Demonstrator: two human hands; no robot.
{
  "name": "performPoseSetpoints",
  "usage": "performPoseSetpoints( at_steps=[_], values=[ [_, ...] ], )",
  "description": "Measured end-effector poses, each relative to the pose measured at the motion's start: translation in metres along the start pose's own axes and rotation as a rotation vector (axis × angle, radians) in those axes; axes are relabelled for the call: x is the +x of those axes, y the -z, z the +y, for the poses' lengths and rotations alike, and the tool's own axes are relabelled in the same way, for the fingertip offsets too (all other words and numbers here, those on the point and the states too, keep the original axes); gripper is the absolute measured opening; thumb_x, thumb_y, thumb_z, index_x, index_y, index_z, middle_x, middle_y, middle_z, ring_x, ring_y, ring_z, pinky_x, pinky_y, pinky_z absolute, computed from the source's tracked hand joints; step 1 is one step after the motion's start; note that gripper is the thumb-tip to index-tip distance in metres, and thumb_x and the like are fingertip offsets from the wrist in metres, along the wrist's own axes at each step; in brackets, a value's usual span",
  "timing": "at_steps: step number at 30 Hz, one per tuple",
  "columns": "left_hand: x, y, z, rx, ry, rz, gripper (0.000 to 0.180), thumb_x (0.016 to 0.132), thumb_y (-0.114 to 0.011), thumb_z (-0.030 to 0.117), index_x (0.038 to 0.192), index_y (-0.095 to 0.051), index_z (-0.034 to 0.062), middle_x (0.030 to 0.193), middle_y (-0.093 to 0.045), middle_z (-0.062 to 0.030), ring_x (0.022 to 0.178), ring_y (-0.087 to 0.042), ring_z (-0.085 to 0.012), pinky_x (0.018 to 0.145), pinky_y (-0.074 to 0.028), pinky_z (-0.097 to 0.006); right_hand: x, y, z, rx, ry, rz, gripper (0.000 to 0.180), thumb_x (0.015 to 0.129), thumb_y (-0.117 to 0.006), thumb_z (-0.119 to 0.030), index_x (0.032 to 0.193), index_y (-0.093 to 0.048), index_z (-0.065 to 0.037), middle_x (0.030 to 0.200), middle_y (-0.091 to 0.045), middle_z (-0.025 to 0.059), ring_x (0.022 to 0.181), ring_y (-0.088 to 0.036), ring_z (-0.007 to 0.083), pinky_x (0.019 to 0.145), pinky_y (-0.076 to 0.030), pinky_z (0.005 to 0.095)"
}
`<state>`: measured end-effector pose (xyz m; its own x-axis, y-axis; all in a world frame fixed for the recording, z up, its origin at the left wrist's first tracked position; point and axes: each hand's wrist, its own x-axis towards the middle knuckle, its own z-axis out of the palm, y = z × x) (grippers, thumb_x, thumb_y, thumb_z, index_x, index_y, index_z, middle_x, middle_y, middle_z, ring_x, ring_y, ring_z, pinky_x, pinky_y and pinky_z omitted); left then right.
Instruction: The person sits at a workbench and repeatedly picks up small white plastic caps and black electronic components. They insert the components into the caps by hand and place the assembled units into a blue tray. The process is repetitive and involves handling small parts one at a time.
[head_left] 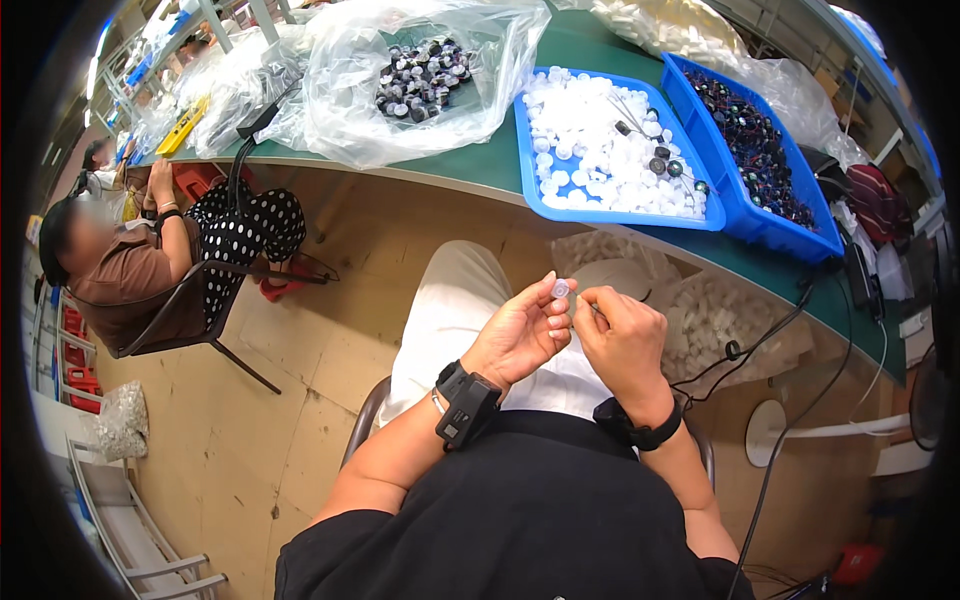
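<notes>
Above my lap, my left hand (518,335) pinches a small round white plastic cap (560,288) between thumb and fingertips. My right hand (625,340) is close beside it on the right, thumb and forefinger pressed together; what they hold, if anything, is too small to make out. In front of both hands, a shallow blue tray (535,200) on the table carries many loose white caps (585,120). A few dark round parts with thin wires (658,160) lie on top of the caps.
A deeper blue bin (790,232) full of dark wired parts (745,140) stands right of the tray on the green table (470,165). Left of it lies an open clear bag (340,110) with black-and-white pieces (425,80). Cables (775,330) hang at right. A seated person (140,255) works at left.
</notes>
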<state>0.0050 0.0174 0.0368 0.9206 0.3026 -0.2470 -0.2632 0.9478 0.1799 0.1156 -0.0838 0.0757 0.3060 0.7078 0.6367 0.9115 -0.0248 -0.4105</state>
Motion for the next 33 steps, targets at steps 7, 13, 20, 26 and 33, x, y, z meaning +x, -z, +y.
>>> performPoseSetpoints(
  at_steps=[7, 13, 20, 26, 33],
  values=[
    [0.0002, 0.0014, -0.0037, 0.023, -0.001, 0.015, 0.026, 0.097, -0.055, 0.026, 0.105, -0.057, 0.0010, 0.075, -0.051, 0.0011, 0.064, -0.045, -0.0066, 0.057, -0.041, -0.020, 0.0013, 0.0011, -0.0036, 0.072, 0.037, -0.016, 0.003, 0.077, -0.067, -0.008, 0.075, -0.065, -0.008, 0.059, -0.060, 0.0067, 0.052, -0.060, 0.0232, 0.050, -0.045, 0.0343],
    [0.0002, 0.0038, -0.0062, 0.079, 0.008, -0.021, 0.022, 0.098, -0.054, 0.029, 0.096, -0.056, 0.0076, 0.071, -0.049, 0.0043, 0.063, -0.044, -0.0052, 0.056, -0.040, -0.020, -0.0008, 0.0005, -0.0009, 0.071, -0.023, -0.004, 0.003, 0.080, -0.065, -0.009, 0.079, -0.067, -0.008, 0.062, -0.064, 0.0064, 0.054, -0.062, 0.0223, 0.051, -0.046, 0.0326],
    [-0.0014, 0.0019, -0.0071, 0.066, 0.011, -0.007, 0.022, 0.098, -0.053, 0.028, 0.092, -0.056, 0.0067, 0.072, -0.049, 0.0026, 0.063, -0.043, -0.0061, 0.056, -0.040, -0.020, -0.0020, -0.0007, -0.0016, 0.061, -0.040, -0.018, 0.003, 0.080, -0.066, -0.010, 0.080, -0.068, -0.008, 0.063, -0.064, 0.0065, 0.055, -0.063, 0.0226, 0.051, -0.047, 0.0327],
    [-0.0003, 0.0066, -0.0076, 0.059, 0.027, -0.020, 0.023, 0.098, -0.053, 0.027, 0.092, -0.056, 0.0051, 0.074, -0.049, 0.0009, 0.064, -0.043, -0.0069, 0.057, -0.040, -0.020, -0.0048, -0.0032, -0.0003, 0.139, -0.094, -0.005, 0.004, 0.081, -0.066, -0.011, 0.081, -0.068, -0.008, 0.063, -0.064, 0.0073, 0.054, -0.063, 0.0229, 0.050, -0.047, 0.0326],
    [-0.0007, 0.0064, -0.0075, 0.063, 0.024, -0.022, 0.024, 0.099, -0.052, 0.028, 0.091, -0.055, 0.0050, 0.074, -0.049, 0.0005, 0.063, -0.043, -0.0075, 0.057, -0.040, -0.021, -0.0076, -0.0049, 0.0020, 0.178, -0.146, -0.022, 0.005, 0.082, -0.066, -0.011, 0.082, -0.069, -0.007, 0.063, -0.064, 0.0083, 0.052, -0.061, 0.0224, 0.049, -0.046, 0.0324]
  ],
)
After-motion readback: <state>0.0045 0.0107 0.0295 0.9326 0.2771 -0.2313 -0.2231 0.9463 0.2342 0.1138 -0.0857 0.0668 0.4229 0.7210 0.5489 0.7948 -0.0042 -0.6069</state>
